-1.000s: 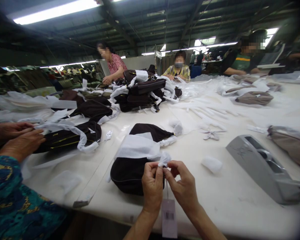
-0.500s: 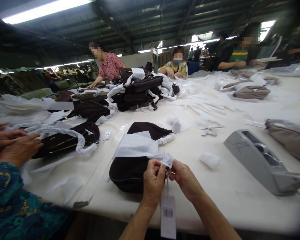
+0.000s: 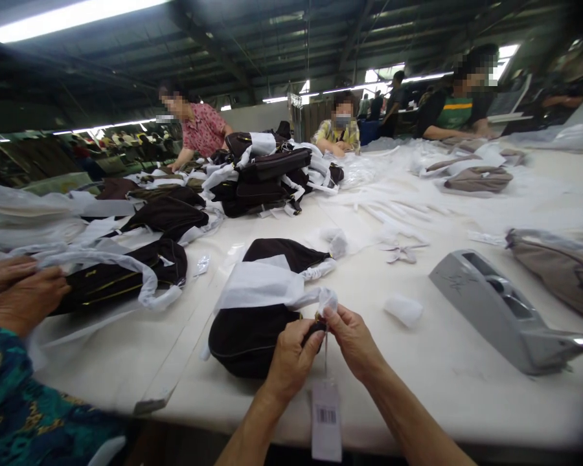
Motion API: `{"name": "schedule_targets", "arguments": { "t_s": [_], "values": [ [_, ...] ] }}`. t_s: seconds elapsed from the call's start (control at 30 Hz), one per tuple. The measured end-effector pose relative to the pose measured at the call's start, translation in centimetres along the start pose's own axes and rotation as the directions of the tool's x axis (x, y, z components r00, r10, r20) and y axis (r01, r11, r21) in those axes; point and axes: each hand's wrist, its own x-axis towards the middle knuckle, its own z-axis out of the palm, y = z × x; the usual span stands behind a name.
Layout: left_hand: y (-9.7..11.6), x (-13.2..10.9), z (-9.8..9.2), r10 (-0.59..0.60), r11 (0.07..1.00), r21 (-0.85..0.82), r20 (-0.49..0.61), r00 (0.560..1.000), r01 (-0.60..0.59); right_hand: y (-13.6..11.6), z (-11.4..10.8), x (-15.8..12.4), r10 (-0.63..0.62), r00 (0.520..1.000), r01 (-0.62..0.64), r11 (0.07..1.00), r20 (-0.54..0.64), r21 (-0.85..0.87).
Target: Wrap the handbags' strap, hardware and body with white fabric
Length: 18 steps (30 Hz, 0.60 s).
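A black bag point(image 3: 252, 340) lies in front of me, with a sheet of white paper point(image 3: 257, 285) across its middle. My left hand point(image 3: 291, 356) is closed on the bag's right end, close to a gold-coloured ring. Against it, my right hand point(image 3: 352, 340) pinches the lower end of the strap wrapped in white tissue point(image 3: 327, 299). From between my hands a white tag with a barcode point(image 3: 326, 421) hangs on a thin cord, over the table's front edge. My fingers hide the exact joint of strap and bag.
A grey tape dispenser point(image 3: 500, 310) stands at the right, near a taupe bag point(image 3: 554, 272). Crumpled white paper point(image 3: 403, 310) lies nearer. At the left a co-worker's hands point(image 3: 24, 291) hold another black bag point(image 3: 121, 275). Black bags point(image 3: 272, 168) are piled farther back; several people work around.
My left hand has shifted slightly left and down, now gripping the bag's end, where a black tab and gold ring show. My right hand remains at the wrapped strap. The view shifted slightly.
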Motion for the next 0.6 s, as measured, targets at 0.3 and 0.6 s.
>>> {"name": "schedule_targets", "arguments": {
  "t_s": [0.3, 0.6],
  "values": [
    [-1.1, -0.4, 0.8, -0.007, 0.989, -0.145, -0.105, 0.994, -0.008, -0.3, 1.2, -0.7, -0.032, 0.998, 0.027, 0.996, -0.060, -0.087],
    [-1.9, -0.2, 1.3, 0.045, 0.988, -0.141, -0.137, 0.990, -0.064, -0.2, 0.3, -1.3, -0.080, 0.982, 0.064, 0.993, -0.173, -0.098]
  ]
}}
